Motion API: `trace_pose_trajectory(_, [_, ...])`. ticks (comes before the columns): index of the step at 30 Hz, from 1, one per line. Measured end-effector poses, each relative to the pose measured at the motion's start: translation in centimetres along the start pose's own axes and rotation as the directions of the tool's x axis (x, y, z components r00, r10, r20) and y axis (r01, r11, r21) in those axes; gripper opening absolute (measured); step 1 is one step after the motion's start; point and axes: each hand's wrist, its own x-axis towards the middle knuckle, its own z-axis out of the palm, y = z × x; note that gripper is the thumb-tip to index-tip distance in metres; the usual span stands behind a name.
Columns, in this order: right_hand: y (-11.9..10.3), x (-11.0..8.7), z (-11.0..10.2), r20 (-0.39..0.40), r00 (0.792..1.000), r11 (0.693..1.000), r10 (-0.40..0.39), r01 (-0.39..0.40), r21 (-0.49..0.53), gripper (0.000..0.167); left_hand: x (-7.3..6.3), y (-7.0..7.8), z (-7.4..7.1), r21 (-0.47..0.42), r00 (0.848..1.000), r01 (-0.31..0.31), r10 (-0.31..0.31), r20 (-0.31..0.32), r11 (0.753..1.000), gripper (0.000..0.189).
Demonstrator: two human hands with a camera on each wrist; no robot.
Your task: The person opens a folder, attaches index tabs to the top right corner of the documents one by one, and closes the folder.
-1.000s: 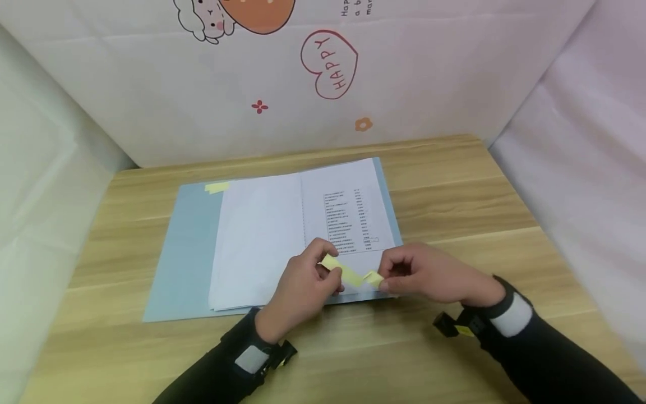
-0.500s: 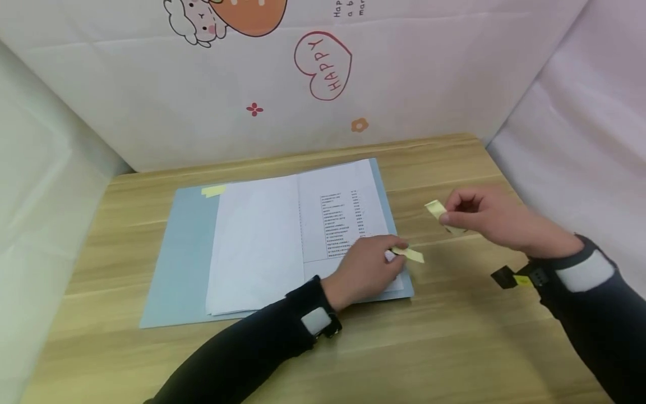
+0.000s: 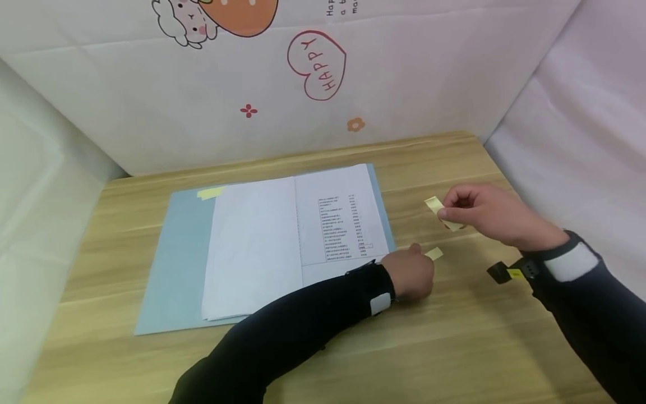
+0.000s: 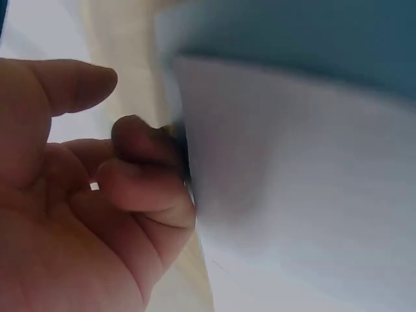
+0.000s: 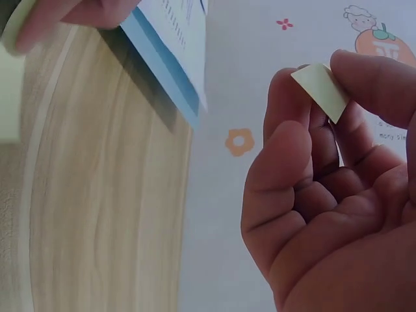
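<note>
My right hand point(image 3: 497, 216) is raised over the table to the right of an open blue folder point(image 3: 174, 258). Its thumb and fingertips pinch a pale yellow sticky note point(image 5: 323, 91). Just past the folder's right edge, my left hand point(image 3: 411, 275) is low over the wood, its fingers bent and the thumb apart from them in the left wrist view. A second yellow sticky strip point(image 3: 435, 254) shows beside its fingertips, which partly hide the contact. White pages point(image 3: 252, 247) lie in the folder, the right-hand one with printed lines, partly covered by the left sleeve.
More yellow sticky tabs point(image 3: 209, 193) are on the folder's upper left. The wood-grain table point(image 3: 353, 359) ends at a white printed cloth point(image 3: 419, 67) behind. A plain white cloth point(image 3: 580, 129) hangs along the right side.
The two hands parted, each with a yellow piece. My right hand rose to the right; my left hand crossed the page to the right and its thumb now stands apart from the fingers.
</note>
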Motion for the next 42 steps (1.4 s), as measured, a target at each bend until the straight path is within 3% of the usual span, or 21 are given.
trace_pose_trajectory(3, [0.2, 0.2, 0.1, 0.014, 1.000, 1.000, 0.013, -0.013, 0.010, 0.024, 0.6, 0.2, -0.3, 0.036, 0.999, 0.044, -0.044, 0.004, 0.998, 0.019])
trace_pose_trajectory(9, [0.6, 0.5, 0.3, 0.010, 0.999, 1.000, 0.030, -0.030, -0.006, 0.024, 2.1, 0.1, -0.7, 0.070, 0.993, 0.095, -0.090, -0.071, 0.993, 0.013])
trace_pose_trajectory(16, [0.3, 0.8, 0.6, -0.002, 0.999, 0.999, 0.048, -0.048, -0.015, 0.026, 3.6, -0.4, -0.7, 0.024, 0.995, 0.078, -0.076, -0.064, 0.997, 0.010])
trace_pose_trajectory(21, [0.1, 0.9, 0.6, -0.003, 0.999, 0.999, 0.047, -0.047, -0.002, 0.026, 3.4, -0.7, -1.3, 0.003, 0.995, 0.033, -0.033, -0.093, 0.999, 0.018])
trace_pose_trajectory(25, [0.1, 0.8, 0.6, -0.021, 0.998, 0.998, 0.059, -0.059, 0.012, 0.027, 2.3, -1.4, -2.2, -0.005, 0.982, -0.077, 0.075, -0.171, 0.997, 0.016])
trace_pose_trajectory(28, [-0.2, 0.9, 0.8, -0.068, 0.996, 0.998, 0.065, -0.065, -0.006, 0.029, 0.9, -2.6, -3.0, -0.051, 0.947, -0.162, 0.141, -0.289, 0.986, 0.019])
trace_pose_trajectory(30, [-0.7, 1.0, 1.0, -0.108, 0.992, 0.997, 0.065, -0.068, -0.027, 0.029, -0.2, -3.8, -3.4, -0.109, 0.907, -0.212, 0.154, -0.391, 0.971, 0.020])
trace_pose_trajectory(34, [-1.9, 1.6, 1.6, -0.161, 0.986, 0.996, 0.042, -0.054, -0.072, 0.025, -2.3, -6.3, -3.8, -0.204, 0.796, -0.281, 0.109, -0.596, 0.938, 0.016])
trace_pose_trajectory(37, [-2.8, 2.3, 2.4, -0.176, 0.984, 0.992, -0.005, -0.018, -0.128, 0.022, -3.6, -8.0, -4.1, -0.239, 0.716, -0.265, 0.024, -0.698, 0.934, 0.015])
trace_pose_trajectory(39, [-3.5, 2.7, 2.9, -0.184, 0.982, 0.984, -0.038, 0.005, -0.176, 0.019, -4.2, -8.9, -4.3, -0.270, 0.681, -0.229, -0.044, -0.731, 0.935, 0.015])
trace_pose_trajectory(42, [-4.4, 3.2, 4.0, -0.186, 0.980, 0.971, -0.071, 0.025, -0.237, 0.017, -5.0, -10.0, -4.5, -0.299, 0.659, -0.175, -0.114, -0.744, 0.938, 0.019])
